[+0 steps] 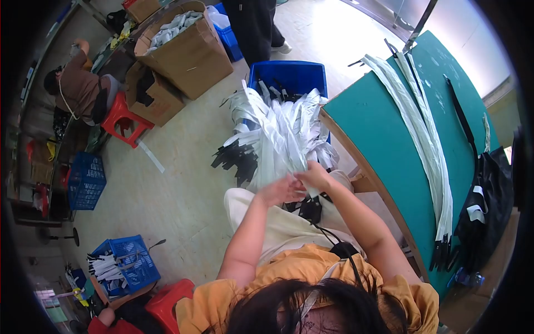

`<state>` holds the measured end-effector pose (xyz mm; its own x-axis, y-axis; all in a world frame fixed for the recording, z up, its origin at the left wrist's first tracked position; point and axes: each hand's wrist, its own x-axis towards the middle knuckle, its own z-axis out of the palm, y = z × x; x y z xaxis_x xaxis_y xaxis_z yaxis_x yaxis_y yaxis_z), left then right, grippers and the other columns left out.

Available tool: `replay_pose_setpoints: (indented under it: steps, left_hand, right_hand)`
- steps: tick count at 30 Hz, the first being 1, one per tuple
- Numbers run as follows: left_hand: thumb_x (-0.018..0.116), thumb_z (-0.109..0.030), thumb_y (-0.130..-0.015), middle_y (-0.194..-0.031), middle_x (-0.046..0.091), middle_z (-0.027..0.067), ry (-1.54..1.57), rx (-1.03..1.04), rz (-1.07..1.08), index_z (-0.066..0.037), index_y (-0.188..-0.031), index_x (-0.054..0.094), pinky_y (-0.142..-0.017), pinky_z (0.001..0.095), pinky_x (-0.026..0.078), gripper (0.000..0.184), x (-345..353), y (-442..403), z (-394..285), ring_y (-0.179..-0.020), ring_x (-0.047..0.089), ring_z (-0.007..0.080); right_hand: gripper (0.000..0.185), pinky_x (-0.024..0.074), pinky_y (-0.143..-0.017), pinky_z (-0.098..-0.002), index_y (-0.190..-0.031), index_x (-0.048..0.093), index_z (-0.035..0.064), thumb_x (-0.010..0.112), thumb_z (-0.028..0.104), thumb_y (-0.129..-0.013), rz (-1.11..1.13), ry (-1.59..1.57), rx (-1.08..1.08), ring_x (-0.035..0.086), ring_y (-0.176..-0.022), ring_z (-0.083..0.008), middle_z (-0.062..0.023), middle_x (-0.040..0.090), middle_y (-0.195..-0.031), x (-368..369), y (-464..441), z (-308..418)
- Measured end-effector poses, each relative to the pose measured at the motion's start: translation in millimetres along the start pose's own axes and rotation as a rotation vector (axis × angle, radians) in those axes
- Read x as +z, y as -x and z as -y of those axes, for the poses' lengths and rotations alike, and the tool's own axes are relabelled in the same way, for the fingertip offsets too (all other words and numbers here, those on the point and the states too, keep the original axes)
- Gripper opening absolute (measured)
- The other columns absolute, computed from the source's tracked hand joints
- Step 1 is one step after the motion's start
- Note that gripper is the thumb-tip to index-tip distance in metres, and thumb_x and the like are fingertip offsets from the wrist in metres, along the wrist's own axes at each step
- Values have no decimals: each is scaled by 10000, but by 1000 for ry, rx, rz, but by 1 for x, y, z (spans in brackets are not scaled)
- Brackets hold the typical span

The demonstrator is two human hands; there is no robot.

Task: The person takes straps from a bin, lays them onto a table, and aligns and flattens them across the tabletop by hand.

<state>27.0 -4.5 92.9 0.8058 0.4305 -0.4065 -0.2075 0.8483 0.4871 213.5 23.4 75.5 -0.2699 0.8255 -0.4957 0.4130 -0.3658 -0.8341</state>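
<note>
A large heap of white strips (278,125) with black ends hangs over a blue bin (287,71) and reaches down to my lap. My right hand (314,177) is closed on the lower end of a white strip. Close beside it, my left hand (281,191) is at the lower edge of the heap, its fingers smeared by motion, so what it holds cannot be made out. Black strip ends (236,161) spread out at the left of the heap. Below my hands a small black bundle (310,209) lies between my legs.
At the right stands a green table (384,133) with long white strips (425,150) and black material (489,195). Cardboard boxes (192,61) stand at upper left, near a seated person (83,89) and a red stool (123,119). Another person's legs (250,28) are beyond the bin. Blue crates (88,181) stand left.
</note>
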Motion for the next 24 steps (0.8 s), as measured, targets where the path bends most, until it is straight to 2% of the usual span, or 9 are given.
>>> replay_pose_setpoints:
  steps: [2, 4, 5, 8, 10, 16, 19, 22, 24]
  left_hand:
    - [420, -606, -800, -1127, 522, 136, 309, 47, -20, -60, -1257, 382, -961, 438, 344, 713, 11, -5, -35, -1033, 504, 322]
    - [439, -576, -810, -1086, 549, 136, 427, 424, 106, -38, -1175, 453, -904, 444, 394, 650, 43, -31, -61, -1051, 512, 315]
    - [440, -538, -826, -1073, 553, 129, 481, 538, 5, -25, -1155, 464, -878, 438, 409, 611, 41, -52, -73, -1018, 523, 307]
    - [480, -386, -853, -1024, 566, 86, 592, 717, -251, -33, -1023, 538, -803, 388, 441, 396, 44, -103, -121, -918, 545, 237]
    - [513, -295, -856, -1052, 558, 77, 596, 781, -163, -7, -1058, 515, -892, 352, 395, 352, 54, -134, -163, -977, 529, 218]
    - [494, -323, -879, -1006, 542, 150, 100, 739, 251, -32, -1036, 495, -846, 368, 433, 331, 221, -193, -234, -954, 531, 240]
    - [590, -546, -737, -1130, 500, 203, -272, 514, -131, 15, -1164, 453, -890, 357, 408, 718, 268, -210, -227, -1064, 490, 258]
    - [594, -661, -626, -1265, 391, 261, -1152, 378, -639, 89, -1239, 366, -946, 346, 358, 995, 220, -223, -226, -1192, 396, 295]
    - [573, -672, -621, -1161, 491, 272, -1410, 265, -684, 115, -1161, 455, -916, 346, 383, 962, 165, -207, -230, -1126, 468, 330]
  right_hand:
    - [182, 470, -537, -271, -910, 539, -23, 580, 118, -802, 159, 48, 61, 571, -568, -127, -58, 593, -660, -26, 72, 69]
    - [140, 445, -477, -265, -871, 538, -2, 559, 121, -807, 250, 136, 59, 562, -499, -124, -53, 579, -589, -49, 138, 115]
    - [138, 425, -449, -265, -859, 538, 13, 550, 141, -808, 261, 209, 24, 564, -486, -124, -57, 573, -564, -63, 163, 120]
    - [135, 400, -417, -235, -868, 536, 28, 567, 136, -793, 83, 144, 70, 541, -489, -92, -19, 556, -563, -121, 244, 122]
    - [154, 413, -423, -229, -895, 541, 20, 584, 78, -759, -104, 27, 149, 534, -516, -77, -8, 548, -595, -163, 303, 121]
    - [196, 420, -370, -229, -916, 539, -34, 534, -27, -720, -565, -105, 148, 532, -455, -118, -35, 528, -592, -251, 423, 56]
    - [193, 430, -353, -254, -911, 541, -39, 541, -10, -720, -618, -186, 220, 528, -428, -139, -50, 535, -586, -277, 429, 15]
    - [165, 432, -347, -267, -885, 546, -39, 544, 5, -727, -583, -232, 389, 522, -406, -153, -67, 541, -570, -294, 420, -41]
    - [116, 429, -341, -274, -838, 545, -36, 544, 21, -737, -553, -253, 428, 514, -389, -164, -83, 541, -547, -295, 414, -81]
